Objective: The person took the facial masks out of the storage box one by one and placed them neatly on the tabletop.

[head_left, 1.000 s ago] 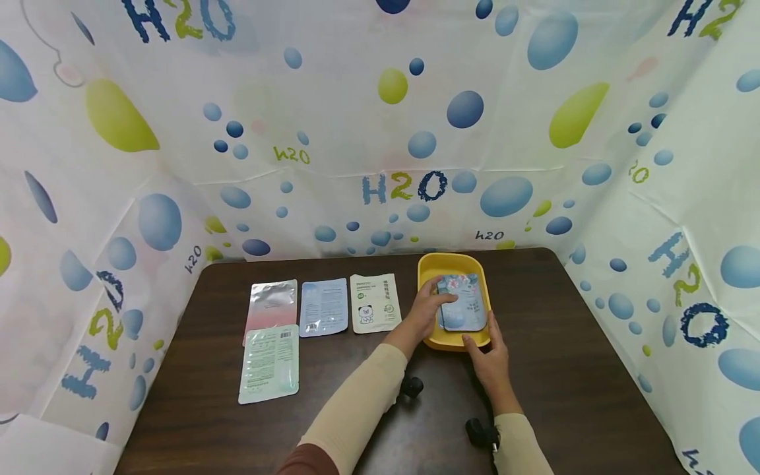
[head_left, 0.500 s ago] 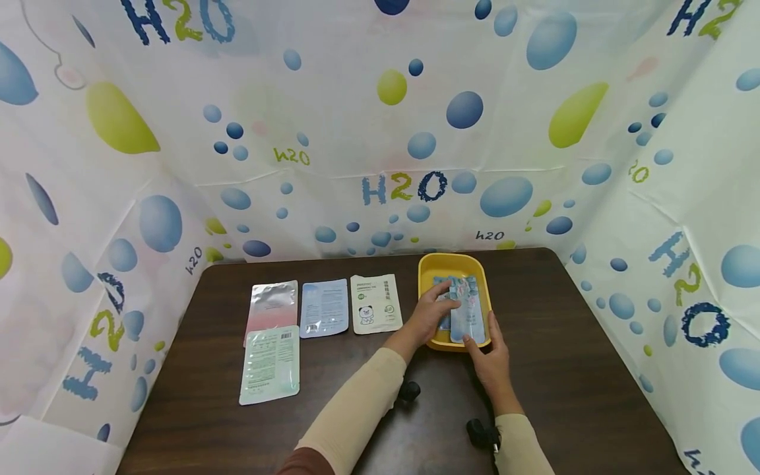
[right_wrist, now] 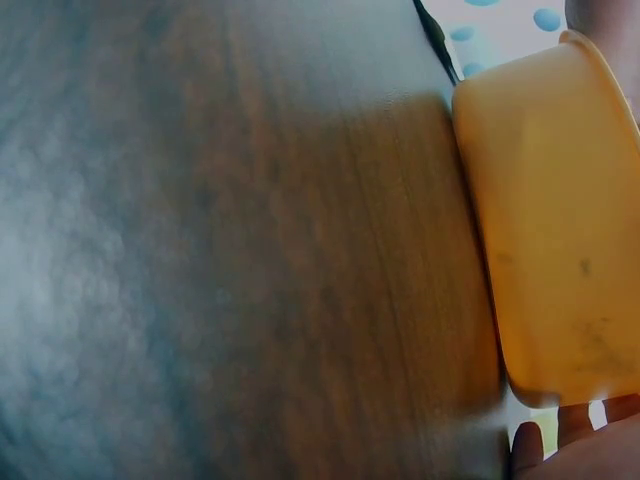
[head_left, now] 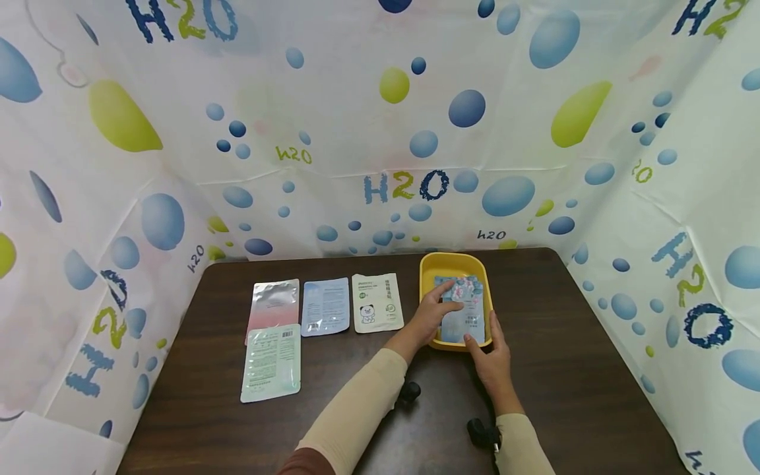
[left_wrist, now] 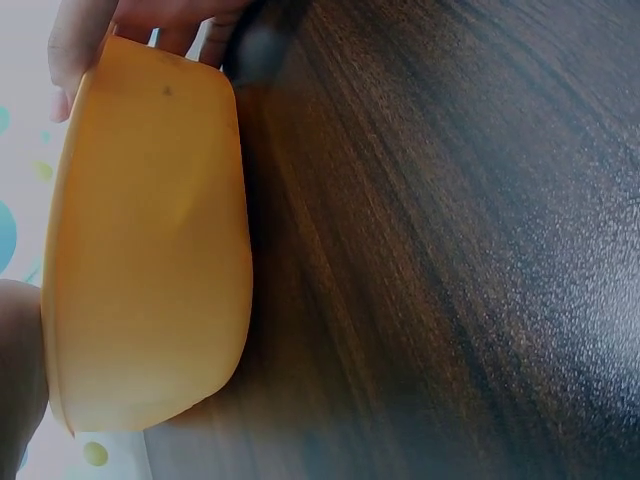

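Observation:
A blue face mask packet (head_left: 468, 322) with a pink flower print lies flat in the yellow basin (head_left: 454, 261), over at least one more blue packet that shows at its upper left. Reaching across the basin's left rim, my left hand (head_left: 424, 321) pinches the top packet, thumb on its face. My right hand (head_left: 494, 367) grips the basin's near right corner, thumb at the packet's lower edge. In the right wrist view its fingers (right_wrist: 575, 425) lie outside the basin wall (right_wrist: 560, 220). The left wrist view shows the basin (left_wrist: 150, 230) from its near side; the packets are hidden there.
Left of the basin lie a cream packet with a bear (head_left: 377, 303), a pale blue packet (head_left: 326, 307), a silver and pink packet (head_left: 276, 300) and a mint green packet (head_left: 271, 363) overlapping it. A patterned curtain (head_left: 332, 132) encloses the dark table (head_left: 570, 369).
The top blue packet tilts up and looks narrow half a second ago, then lies flat again, lower right than before, with its flowers showing. Both hands stay nearly in place.

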The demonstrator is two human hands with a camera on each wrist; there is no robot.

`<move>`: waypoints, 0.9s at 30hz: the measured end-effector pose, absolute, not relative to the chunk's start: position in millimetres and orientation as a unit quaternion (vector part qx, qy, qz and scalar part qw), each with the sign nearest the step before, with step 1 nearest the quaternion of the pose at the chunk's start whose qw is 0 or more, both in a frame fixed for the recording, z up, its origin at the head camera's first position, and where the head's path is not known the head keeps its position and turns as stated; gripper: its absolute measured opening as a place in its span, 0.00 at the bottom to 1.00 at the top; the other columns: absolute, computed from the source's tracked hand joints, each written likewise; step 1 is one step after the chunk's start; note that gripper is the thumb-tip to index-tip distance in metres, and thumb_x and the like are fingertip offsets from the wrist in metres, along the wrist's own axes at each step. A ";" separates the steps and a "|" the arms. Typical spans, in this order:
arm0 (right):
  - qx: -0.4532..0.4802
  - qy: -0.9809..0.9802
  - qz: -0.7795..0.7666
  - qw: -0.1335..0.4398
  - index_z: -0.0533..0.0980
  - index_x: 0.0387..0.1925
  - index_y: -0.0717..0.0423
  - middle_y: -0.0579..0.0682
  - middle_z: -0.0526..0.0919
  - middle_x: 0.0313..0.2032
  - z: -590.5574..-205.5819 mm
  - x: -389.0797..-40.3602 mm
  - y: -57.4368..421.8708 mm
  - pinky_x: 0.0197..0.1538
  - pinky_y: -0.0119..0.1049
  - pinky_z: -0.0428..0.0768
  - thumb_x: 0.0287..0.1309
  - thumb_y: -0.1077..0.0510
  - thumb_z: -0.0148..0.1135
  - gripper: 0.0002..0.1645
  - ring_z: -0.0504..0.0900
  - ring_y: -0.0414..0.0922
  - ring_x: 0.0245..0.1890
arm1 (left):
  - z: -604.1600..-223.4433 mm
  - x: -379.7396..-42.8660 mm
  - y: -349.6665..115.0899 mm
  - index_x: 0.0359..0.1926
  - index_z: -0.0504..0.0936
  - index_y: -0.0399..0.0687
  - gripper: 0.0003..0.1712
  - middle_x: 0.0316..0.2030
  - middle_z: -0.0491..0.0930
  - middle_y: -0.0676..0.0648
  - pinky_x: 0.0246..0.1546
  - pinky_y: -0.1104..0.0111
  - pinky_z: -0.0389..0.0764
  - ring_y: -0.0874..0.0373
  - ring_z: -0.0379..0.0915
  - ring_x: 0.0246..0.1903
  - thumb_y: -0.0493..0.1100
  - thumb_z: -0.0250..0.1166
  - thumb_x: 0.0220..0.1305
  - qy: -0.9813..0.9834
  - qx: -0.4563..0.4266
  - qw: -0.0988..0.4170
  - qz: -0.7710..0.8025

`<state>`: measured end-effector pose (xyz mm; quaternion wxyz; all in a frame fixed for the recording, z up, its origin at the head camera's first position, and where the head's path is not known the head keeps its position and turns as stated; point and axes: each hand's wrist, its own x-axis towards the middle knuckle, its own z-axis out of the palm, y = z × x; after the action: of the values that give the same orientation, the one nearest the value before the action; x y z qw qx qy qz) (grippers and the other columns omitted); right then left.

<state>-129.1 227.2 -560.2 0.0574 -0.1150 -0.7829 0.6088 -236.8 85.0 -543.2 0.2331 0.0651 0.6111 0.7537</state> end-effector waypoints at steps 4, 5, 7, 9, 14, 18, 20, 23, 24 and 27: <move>-0.116 -0.787 0.604 0.056 0.43 0.82 0.57 0.60 0.42 0.82 -554.9 -126.4 224.4 0.81 0.58 0.47 0.70 0.57 0.62 0.51 0.42 0.58 0.82 | -544.1 -235.7 84.8 0.76 0.66 0.50 0.37 0.74 0.66 0.44 0.70 0.57 0.72 0.52 0.70 0.66 0.38 0.65 0.68 0.609 0.069 0.223 0.758; -0.115 -0.786 0.605 0.056 0.43 0.82 0.57 0.60 0.41 0.82 -556.2 -127.0 224.7 0.80 0.59 0.47 0.69 0.58 0.62 0.51 0.42 0.59 0.82 | -544.2 -235.0 84.5 0.76 0.66 0.50 0.37 0.74 0.67 0.45 0.70 0.58 0.72 0.53 0.70 0.66 0.38 0.65 0.68 0.610 0.072 0.217 0.758; -0.114 -0.784 0.608 0.058 0.43 0.82 0.55 0.59 0.41 0.82 -566.8 -130.7 228.1 0.81 0.58 0.47 0.69 0.57 0.63 0.52 0.42 0.58 0.82 | -544.8 -233.6 83.4 0.76 0.67 0.50 0.36 0.73 0.69 0.46 0.69 0.60 0.73 0.52 0.70 0.66 0.36 0.64 0.68 0.609 0.081 0.205 0.762; -0.113 -0.784 0.607 0.065 0.44 0.82 0.52 0.56 0.42 0.82 -579.2 -135.1 232.1 0.81 0.57 0.48 0.69 0.57 0.64 0.52 0.43 0.56 0.82 | -544.6 -232.2 82.0 0.75 0.67 0.49 0.36 0.72 0.70 0.45 0.67 0.62 0.75 0.51 0.71 0.66 0.34 0.63 0.68 0.601 0.092 0.194 0.770; -0.110 -0.782 0.608 0.083 0.45 0.82 0.45 0.51 0.44 0.83 -598.4 -140.2 237.5 0.81 0.54 0.50 0.68 0.55 0.66 0.53 0.45 0.52 0.82 | -544.2 -230.9 79.6 0.76 0.64 0.45 0.37 0.71 0.70 0.41 0.61 0.67 0.79 0.47 0.72 0.66 0.30 0.61 0.69 0.569 0.101 0.182 0.795; -0.110 -0.780 0.611 0.079 0.44 0.82 0.45 0.52 0.43 0.83 -596.8 -139.0 236.5 0.80 0.55 0.51 0.68 0.55 0.65 0.53 0.44 0.53 0.82 | -543.7 -230.7 78.8 0.78 0.61 0.45 0.38 0.72 0.68 0.41 0.63 0.67 0.78 0.47 0.70 0.68 0.29 0.60 0.69 0.559 0.094 0.183 0.803; -0.112 -0.780 0.611 0.072 0.43 0.82 0.47 0.53 0.42 0.83 -592.0 -137.9 235.2 0.80 0.57 0.50 0.69 0.55 0.65 0.53 0.43 0.54 0.82 | -544.0 -231.0 78.6 0.78 0.60 0.46 0.39 0.73 0.67 0.42 0.65 0.65 0.77 0.48 0.69 0.69 0.29 0.59 0.69 0.556 0.093 0.184 0.805; -0.113 -0.779 0.613 0.063 0.43 0.82 0.52 0.57 0.41 0.82 -577.0 -133.9 231.3 0.80 0.60 0.47 0.69 0.56 0.64 0.53 0.41 0.57 0.82 | -545.2 -232.6 78.2 0.79 0.59 0.47 0.40 0.75 0.66 0.44 0.67 0.62 0.75 0.50 0.69 0.69 0.29 0.59 0.68 0.554 0.093 0.184 0.806; -0.113 -0.779 0.613 0.061 0.43 0.82 0.54 0.58 0.41 0.82 -571.9 -132.6 230.0 0.80 0.60 0.47 0.69 0.56 0.64 0.53 0.41 0.58 0.82 | -545.3 -233.3 77.9 0.79 0.59 0.47 0.40 0.75 0.66 0.44 0.68 0.62 0.74 0.50 0.69 0.70 0.29 0.59 0.68 0.555 0.094 0.183 0.806; -0.112 -0.780 0.613 0.058 0.43 0.82 0.57 0.60 0.42 0.82 -558.8 -128.4 226.7 0.80 0.60 0.46 0.69 0.57 0.64 0.52 0.41 0.59 0.82 | -543.8 -236.2 75.6 0.79 0.58 0.46 0.42 0.76 0.63 0.44 0.70 0.60 0.72 0.50 0.67 0.71 0.29 0.60 0.67 0.555 0.095 0.178 0.807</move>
<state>-128.4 226.7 -558.8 0.0585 -0.1122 -0.7800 0.6129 -236.2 75.6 -543.8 0.1781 0.0954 0.5546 0.8073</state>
